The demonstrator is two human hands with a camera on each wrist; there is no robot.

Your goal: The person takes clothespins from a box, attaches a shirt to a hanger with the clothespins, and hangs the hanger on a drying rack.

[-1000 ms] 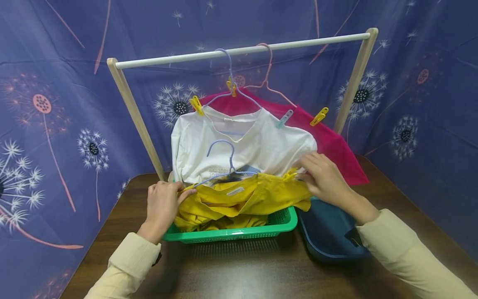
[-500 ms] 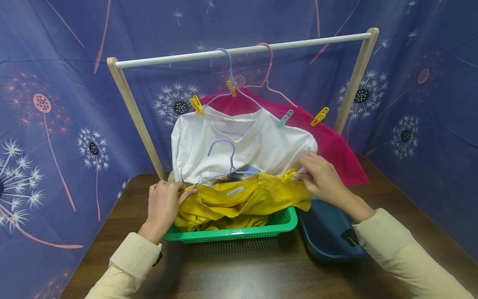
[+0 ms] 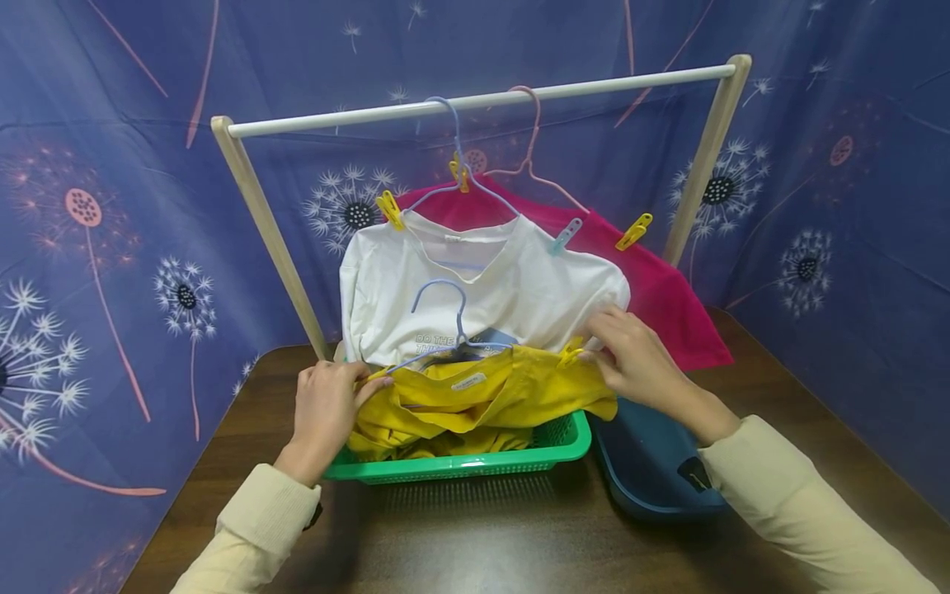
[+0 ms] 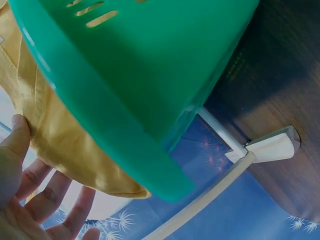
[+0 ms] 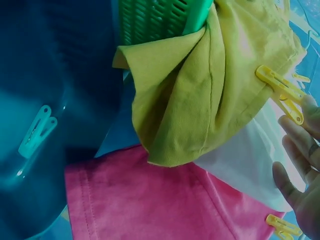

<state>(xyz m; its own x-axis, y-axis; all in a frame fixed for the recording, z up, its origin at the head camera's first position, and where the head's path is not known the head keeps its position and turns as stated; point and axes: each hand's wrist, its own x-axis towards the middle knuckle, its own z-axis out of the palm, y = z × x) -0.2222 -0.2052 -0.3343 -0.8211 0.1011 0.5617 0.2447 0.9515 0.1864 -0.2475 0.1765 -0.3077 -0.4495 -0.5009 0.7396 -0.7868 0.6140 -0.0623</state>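
Observation:
A yellow shirt (image 3: pixel 490 392) hangs over the green basket (image 3: pixel 460 467), with a blue hanger (image 3: pixel 462 318) inside its neck and the hook standing up. My left hand (image 3: pixel 326 408) pinches the shirt's left shoulder; in the left wrist view, the thumb lies on the cloth and the other fingers spread below it. A yellow clothespin (image 5: pixel 277 85) is clipped on the right shoulder. Thumb and forefinger of my right hand (image 3: pixel 638 359) hold its handle ends, the other fingers fairly straight. More yellow cloth lies in the basket.
Behind, a white shirt (image 3: pixel 378 280) and a magenta garment (image 3: pixel 668 305), both with clothespins, hang from a white rail (image 3: pixel 623 85) on wooden posts. A dark blue bin (image 3: pixel 646 470) stands at the right, with a light clothespin (image 5: pixel 37 130) inside.
My right hand and the clothespin at the yellow shirt's right shoulder have shifted slightly left. The left hand has barely moved and keeps its pinch.

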